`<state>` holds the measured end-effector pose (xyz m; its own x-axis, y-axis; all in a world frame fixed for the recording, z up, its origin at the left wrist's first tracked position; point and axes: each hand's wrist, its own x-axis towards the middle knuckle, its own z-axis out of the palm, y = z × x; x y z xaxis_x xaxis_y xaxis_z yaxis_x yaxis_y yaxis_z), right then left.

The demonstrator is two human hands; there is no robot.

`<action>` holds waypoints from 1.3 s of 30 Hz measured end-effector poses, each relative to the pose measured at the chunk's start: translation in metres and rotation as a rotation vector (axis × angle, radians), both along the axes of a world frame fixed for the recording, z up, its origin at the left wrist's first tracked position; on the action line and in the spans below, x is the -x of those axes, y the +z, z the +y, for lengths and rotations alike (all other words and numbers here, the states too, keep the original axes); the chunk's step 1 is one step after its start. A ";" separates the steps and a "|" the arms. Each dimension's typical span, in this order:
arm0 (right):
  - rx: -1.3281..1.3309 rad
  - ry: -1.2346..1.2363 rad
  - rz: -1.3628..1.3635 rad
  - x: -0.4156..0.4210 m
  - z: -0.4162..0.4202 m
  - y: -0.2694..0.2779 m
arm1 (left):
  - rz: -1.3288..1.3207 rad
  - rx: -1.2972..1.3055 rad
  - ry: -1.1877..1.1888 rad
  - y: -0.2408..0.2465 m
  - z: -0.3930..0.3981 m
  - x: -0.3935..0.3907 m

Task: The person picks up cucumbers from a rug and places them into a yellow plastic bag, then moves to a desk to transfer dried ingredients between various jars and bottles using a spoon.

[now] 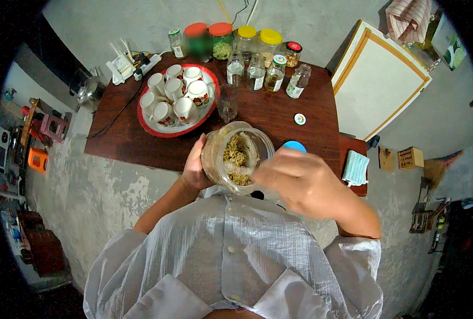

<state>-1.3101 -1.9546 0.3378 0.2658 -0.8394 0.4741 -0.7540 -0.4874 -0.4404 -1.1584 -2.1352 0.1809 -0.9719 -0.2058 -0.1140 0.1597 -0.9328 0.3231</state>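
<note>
A wide clear jar (209,153) is tilted with its mouth towards me, and dried yellow-brown plant material (237,157) shows inside. My left hand (196,169) grips the jar from its left side. At the right of the rim is my right hand (306,179), blurred by motion, its fingers bent towards the opening. A pale streak crosses the jar's mouth by those fingertips; whether they pinch something cannot be made out. A blue lid (294,146) lies on the table, partly hidden behind my right hand. Just beyond the jar stands an empty-looking clear glass (227,105).
On the dark wooden table (268,115), a red-rimmed tray (144,119) holds several upturned white mugs (174,88). Several jars (222,46) and glass bottles (256,71) line the back. A small white lid (300,119), a power strip (149,65) and face masks (356,168) are around.
</note>
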 end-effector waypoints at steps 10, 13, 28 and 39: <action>0.044 -0.160 -0.113 0.014 -0.003 -0.019 | -0.012 0.085 -0.006 -0.001 -0.001 -0.003; -0.055 0.004 -0.097 0.007 -0.006 -0.029 | -0.057 0.094 -0.038 -0.003 -0.007 -0.003; -0.454 -0.413 -1.180 0.049 -0.026 -0.081 | -0.142 0.080 0.066 -0.008 -0.028 -0.018; -0.540 -0.048 -0.993 0.046 -0.060 -0.097 | -0.228 0.165 0.184 -0.016 -0.042 -0.028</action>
<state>-1.3566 -2.0149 0.2405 -0.0650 -0.9974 0.0298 0.0344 -0.0320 -0.9989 -1.1300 -2.1776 0.1647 -0.8702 -0.4089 -0.2748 0.2265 -0.8274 0.5139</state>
